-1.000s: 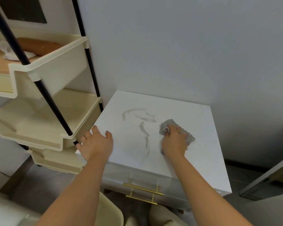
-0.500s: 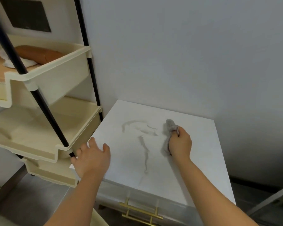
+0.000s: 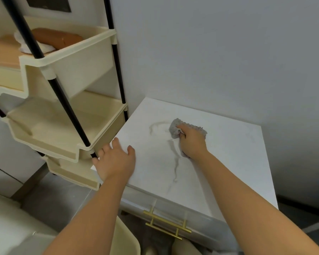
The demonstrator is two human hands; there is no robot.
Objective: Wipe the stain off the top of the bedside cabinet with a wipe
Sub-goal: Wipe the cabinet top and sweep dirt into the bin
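Nearest the camera, left the brass drawer handle [image 3: 167, 224] alone under the front edge of the bedside cabinet [image 3: 238, 140]. Braced with the left hand [image 3: 116, 162] at the near-left corner of the top, fingers spread flat, gripping nothing. Left the long streak of the stain [image 3: 175, 163] running down the middle toward the front edge, pale brown and unwiped. Just beyond it, clamped the right hand [image 3: 192, 142] onto the grey wipe [image 3: 175, 128], fingers curled round a bunched fold, with the rest of the cloth trailing right from under the knuckles. Swept up and to the left within the last second: started out flat to the right of the streak, gathered the cloth half a second back, and landed it now on the junction of streak and curved smear at the back. Covered the short branch there; could not tell whether cleared or merely hidden. Left the arc [image 3: 155, 126] of the smear showing just left of the wipe. Called it early going: contact made, most of the mark yet to clear. Farther back, ignored the cream shelf rack [image 3: 85, 67] on the left and the grey wall [image 3: 219, 52] behind.
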